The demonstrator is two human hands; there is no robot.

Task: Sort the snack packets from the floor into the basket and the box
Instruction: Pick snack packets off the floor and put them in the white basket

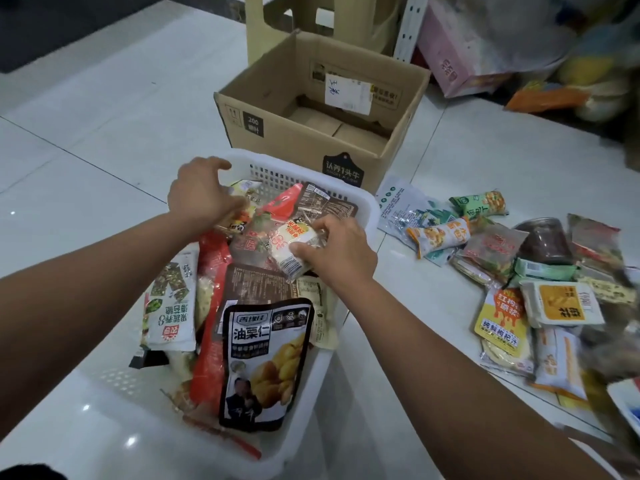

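A white plastic basket (360,202) stands on the tiled floor in front of me, heaped with several snack packets, a black chestnut pouch (263,358) lying nearest. My right hand (341,252) grips a small white packet (294,249) over the basket's far half. My left hand (201,194) reaches into the far left corner, its fingers pinching a pale packet (244,192) there. Behind the basket sits an open cardboard box (277,133) with only flat cardboard showing inside. Many loose packets (502,271) lie on the floor at the right.
A beige stool (332,15) stands behind the box. Pink boxes and bags (460,53) pile up at the back right by a white shelf post (408,26). A dark jar (543,240) lies among the loose packets. A dark mat (52,26) covers the far left floor.
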